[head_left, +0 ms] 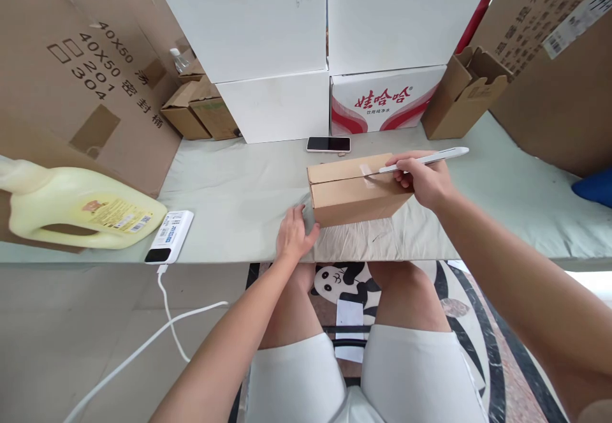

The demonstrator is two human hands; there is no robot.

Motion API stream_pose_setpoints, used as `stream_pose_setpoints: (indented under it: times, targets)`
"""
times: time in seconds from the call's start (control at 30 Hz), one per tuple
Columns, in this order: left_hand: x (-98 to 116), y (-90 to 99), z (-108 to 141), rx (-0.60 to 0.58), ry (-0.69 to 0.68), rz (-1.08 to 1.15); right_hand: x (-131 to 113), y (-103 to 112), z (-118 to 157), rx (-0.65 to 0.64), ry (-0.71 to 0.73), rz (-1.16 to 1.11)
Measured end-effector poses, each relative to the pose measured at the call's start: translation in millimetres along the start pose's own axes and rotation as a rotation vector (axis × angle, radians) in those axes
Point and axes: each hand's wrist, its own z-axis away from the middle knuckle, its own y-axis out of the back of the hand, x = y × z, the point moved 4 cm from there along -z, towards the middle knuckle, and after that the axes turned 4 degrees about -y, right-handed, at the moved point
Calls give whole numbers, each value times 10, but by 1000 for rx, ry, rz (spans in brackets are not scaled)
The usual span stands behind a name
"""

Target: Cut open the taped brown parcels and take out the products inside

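Observation:
A small brown cardboard box point(358, 203) lies on the cloth-covered table in front of me. A short strip of clear tape point(368, 176) crosses the seam on its top. My right hand point(425, 177) is closed around a slim white box cutter point(449, 154), its tip at the seam near the tape. The cutter slants up to the right. At the box's left end rests my left hand point(292, 235), fingers extended on the cloth and thumb by the box's lower corner. It braces that end without wrapping around it.
A phone point(328, 145) lies behind the box, before stacked white cartons point(277, 107). Leftward are a yellow jug point(90, 209) and a white power bank point(169, 237) with a cable. An opened tall carton point(461, 97) stands back right. The table's front edge point(229, 262) is near my knees.

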Motion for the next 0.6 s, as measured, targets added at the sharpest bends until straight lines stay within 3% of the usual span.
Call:
stream_pose_setpoints:
  times: [0.2, 0.33, 0.4, 0.47, 0.57, 0.6]
  targets:
    - [12, 18, -1, -18, 3, -1, 139, 63, -30, 109, 38, -77]
    - [17, 26, 2, -10, -11, -7, 181, 131, -87, 101, 21, -157]
    - [18, 20, 6, -8, -14, -10, 218, 237, -99, 108, 28, -207]
    - [17, 10, 13, -5, -14, -11, 330, 435, -64, 222, 33, -208]
    - [17, -2, 21, 7, -16, -9, 625, 810, 97, 450, 36, 157]
    - [16, -5, 23, 10, -16, -9, 734, 904, 152, 440, 53, 360]
